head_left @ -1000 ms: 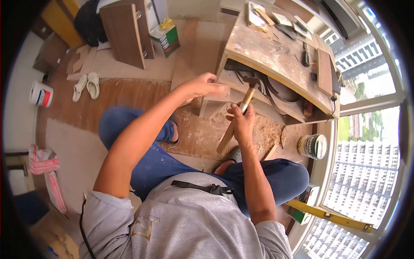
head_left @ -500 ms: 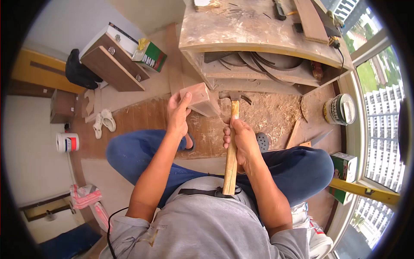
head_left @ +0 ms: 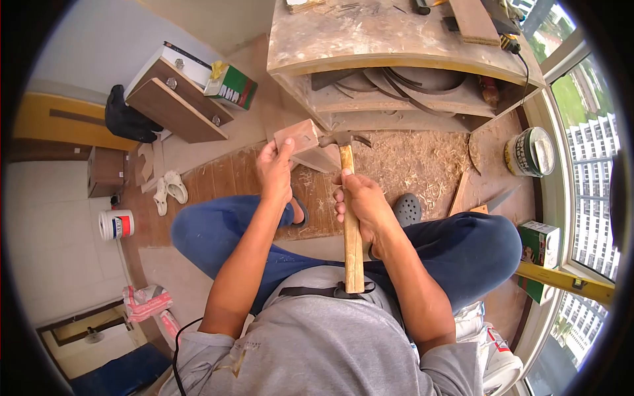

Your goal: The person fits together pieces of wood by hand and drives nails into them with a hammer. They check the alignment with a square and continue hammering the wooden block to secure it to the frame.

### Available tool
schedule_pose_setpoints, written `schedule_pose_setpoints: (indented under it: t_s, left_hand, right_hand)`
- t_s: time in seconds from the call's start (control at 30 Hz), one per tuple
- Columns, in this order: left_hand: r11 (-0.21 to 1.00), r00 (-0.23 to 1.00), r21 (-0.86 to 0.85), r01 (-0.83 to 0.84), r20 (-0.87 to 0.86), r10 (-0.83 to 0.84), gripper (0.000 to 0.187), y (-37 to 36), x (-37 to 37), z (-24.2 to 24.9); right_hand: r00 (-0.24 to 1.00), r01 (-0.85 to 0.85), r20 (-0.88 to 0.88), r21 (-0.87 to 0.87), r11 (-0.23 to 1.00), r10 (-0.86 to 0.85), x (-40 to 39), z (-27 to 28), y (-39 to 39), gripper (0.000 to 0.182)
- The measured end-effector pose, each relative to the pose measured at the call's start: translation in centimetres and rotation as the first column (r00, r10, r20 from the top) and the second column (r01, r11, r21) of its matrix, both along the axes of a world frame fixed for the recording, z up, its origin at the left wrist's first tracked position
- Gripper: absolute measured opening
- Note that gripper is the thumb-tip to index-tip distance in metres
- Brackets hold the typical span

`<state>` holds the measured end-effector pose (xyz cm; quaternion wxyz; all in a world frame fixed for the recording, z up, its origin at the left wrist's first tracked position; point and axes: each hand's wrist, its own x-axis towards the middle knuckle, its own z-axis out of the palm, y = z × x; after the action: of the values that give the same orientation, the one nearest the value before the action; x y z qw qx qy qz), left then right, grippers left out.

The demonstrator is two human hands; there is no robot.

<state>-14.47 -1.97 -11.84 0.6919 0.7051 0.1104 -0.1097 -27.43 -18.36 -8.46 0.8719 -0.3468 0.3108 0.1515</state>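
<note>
My left hand (head_left: pixel 275 170) is closed on a short wooden piece (head_left: pixel 298 137), thumb on its top face. Two flat faces of this piece show, set at an angle to each other. In my right hand (head_left: pixel 364 202) is a claw hammer (head_left: pixel 354 254), gripped partway up its worn wooden handle. Its dark metal head is at the right edge of the wooden piece, seemingly touching it, and the claw points right. The handle's butt end is close to my waist.
A wooden cabinet (head_left: pixel 389 59) with an open shelf stands ahead, with curved strips inside. Wood shavings (head_left: pixel 413 162) cover the floor. A handsaw (head_left: pixel 500 199) and a tub (head_left: pixel 530 152) are at right. Drawer fronts (head_left: pixel 173 109) and white clogs (head_left: pixel 170 189) are at left.
The hammer head has shifted left to the edge of the wooden piece. The wooden piece has turned in my left hand, showing its top face flatter. The camera view has shifted slightly.
</note>
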Motion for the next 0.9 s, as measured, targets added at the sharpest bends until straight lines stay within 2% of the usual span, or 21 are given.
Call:
schedule_pose_setpoints:
  t_s: [0.13,0.2,0.43,0.5,0.53,0.63,0.73,0.8,0.9]
  left_hand:
    - [0.999,0.999,-0.023,0.032,0.03,-0.031,0.038,0.2,0.3,-0.5]
    - [0.999,0.999,-0.018,0.028,0.025,-0.027,0.037,0.3,0.2,-0.5]
    - [0.999,0.997,-0.033,0.034,0.066,-0.032,0.038,-0.3,0.1,-0.2]
    - [0.999,0.998,-0.053,-0.002,0.064,0.006,0.034,-0.6,0.0,0.3]
    - [0.997,0.998,-0.069,-0.035,0.058,0.039,0.03,-0.7,0.0,0.5]
    - [0.997,0.998,-0.068,-0.024,0.059,0.028,0.03,-0.6,-0.1,0.6]
    - [0.996,0.997,-0.082,-0.04,0.06,0.045,0.03,-0.6,0.0,0.1]
    - [0.998,0.996,-0.058,-0.016,0.081,0.021,0.033,-0.4,0.1,-0.3]
    - [0.999,0.995,-0.035,0.005,0.104,-0.001,0.036,-0.2,0.3,-0.6]
  right_hand:
    - [0.999,0.033,0.002,0.08,0.996,-0.033,0.1,-0.4,-0.2,0.033]
    - [0.993,0.115,0.008,0.084,0.99,-0.116,0.2,-0.5,-0.1,0.033]
    - [1.0,-0.01,0.027,-0.03,1.0,0.011,0.3,-0.1,-0.1,0.032]
    - [0.994,0.102,0.021,0.079,0.992,-0.104,0.4,-0.3,-0.5,0.032]
    - [0.994,0.101,0.021,0.077,0.992,-0.103,0.3,-0.1,-0.5,0.032]
    - [0.992,0.116,0.041,0.027,0.993,-0.117,-0.1,0.3,-0.6,0.032]
    - [0.998,0.023,0.065,-0.077,0.997,-0.018,0.0,0.3,-0.4,0.033]
    - [0.999,0.003,0.047,0.036,0.999,-0.005,0.2,0.0,0.0,0.033]
    - [0.997,0.056,0.054,0.053,0.997,-0.059,0.2,-0.3,-0.6,0.032]
